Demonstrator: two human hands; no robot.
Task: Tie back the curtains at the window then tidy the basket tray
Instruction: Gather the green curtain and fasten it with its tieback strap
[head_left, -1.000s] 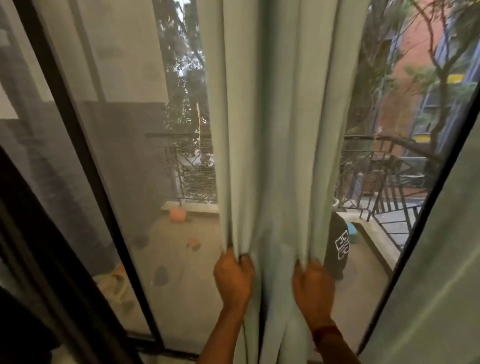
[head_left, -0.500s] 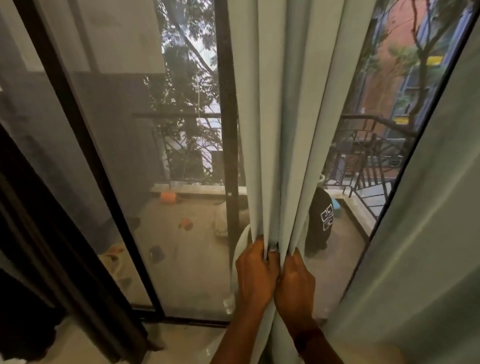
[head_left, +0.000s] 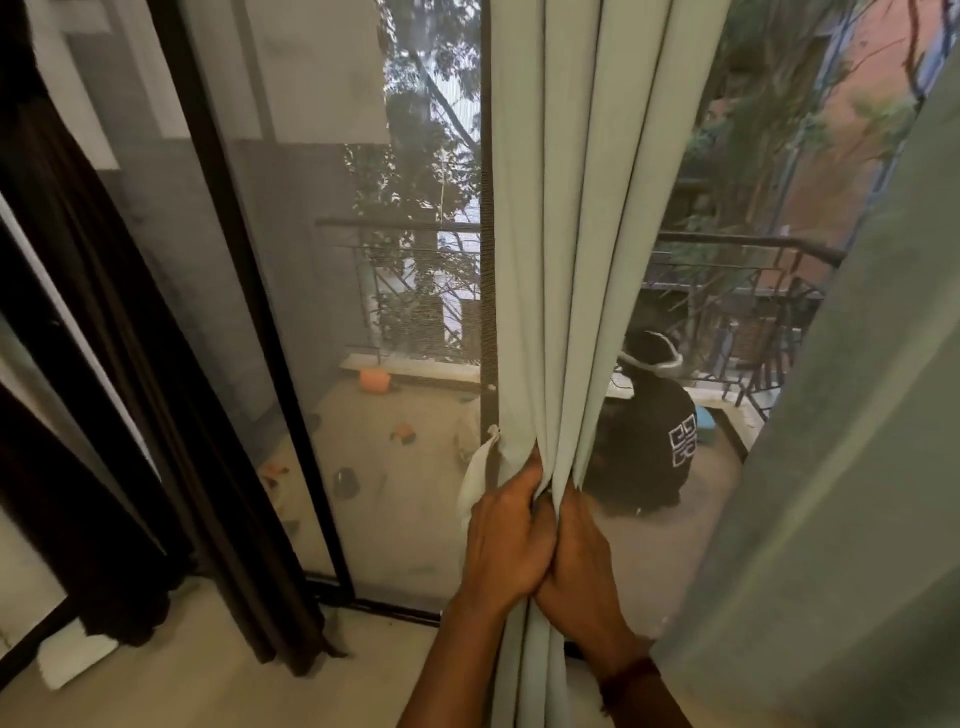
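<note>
Both hands clamped on the pale green curtain (head_left: 571, 260): left hand (head_left: 506, 540) and right hand (head_left: 576, 566) knuckle to knuckle, fingers curled into the folds, cloth bunched into one narrow column. A white strip (head_left: 475, 478) hangs at the bunch's left edge, touching my left hand (probably the tieback; can't tell if it's gripped). Step: gathering, tie not on yet. Next: one hand keeps the bunch, the other wraps the strip round. Second curtain (head_left: 831, 467) near right, untied. Basket tray not in view.

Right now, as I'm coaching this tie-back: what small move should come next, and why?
Probably the left hand should take the white strip hanging beside it and wrap it round the curtain, with the right hand holding: both hands grip the gathered folds, untied.
</note>
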